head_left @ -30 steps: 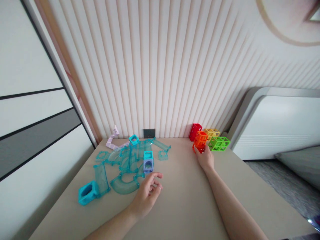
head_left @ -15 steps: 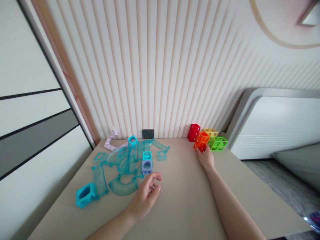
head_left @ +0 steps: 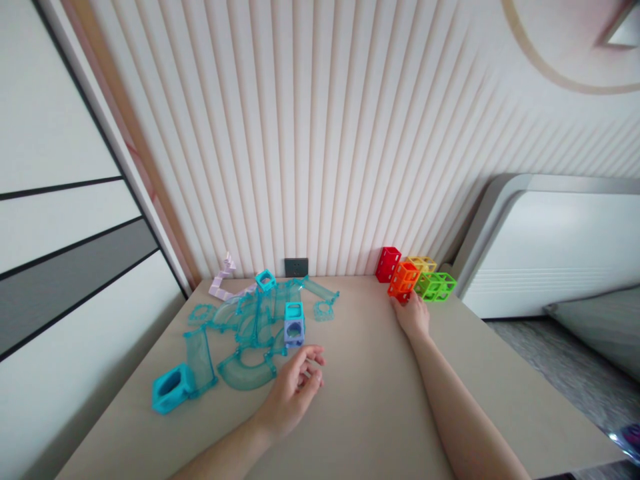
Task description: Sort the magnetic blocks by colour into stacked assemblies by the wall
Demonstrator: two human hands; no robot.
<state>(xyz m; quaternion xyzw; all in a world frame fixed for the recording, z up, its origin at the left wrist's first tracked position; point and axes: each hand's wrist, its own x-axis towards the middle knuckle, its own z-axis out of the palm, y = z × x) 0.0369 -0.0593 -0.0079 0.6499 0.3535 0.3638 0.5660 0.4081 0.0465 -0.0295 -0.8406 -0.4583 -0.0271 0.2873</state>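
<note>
Although jutting out leftward at the foot a second ago, lined up now in one straight upright column: orange openwork tower (head_left: 403, 279) of plastic frame cubes, near the back right of the smooth, pale beige tabletop (head_left: 360, 400). At its near base, right hand (head_left: 413, 315), thumb to one side and fingers to the other; whether clamped or merely touching, hard to make out. Just behind to the left, upright red block (head_left: 388, 265) with small square windows; behind to the right, yellow frame cubes (head_left: 421, 263); on the right, lime-green frame cubes (head_left: 437, 287), side by side.

Well apart from the right hand, left hand (head_left: 295, 390), loosely curled with thumb and fingers apart, placed much as before. Just beyond its fingers, lavender cube (head_left: 294, 331) with a round hole, adjoining a turquoise cube (head_left: 295, 311). Farther left, overlapping translucent teal track pieces (head_left: 257, 313), glossy, partly curved; nearer, a flat straight track (head_left: 201, 360) meeting a chunky turquoise block (head_left: 170, 401) with a round opening. Farther back, pale lilac zigzag piece (head_left: 219, 290). Beyond the table, vertically fluted cream wall (head_left: 300, 133) with a black socket plate (head_left: 296, 267).
</note>
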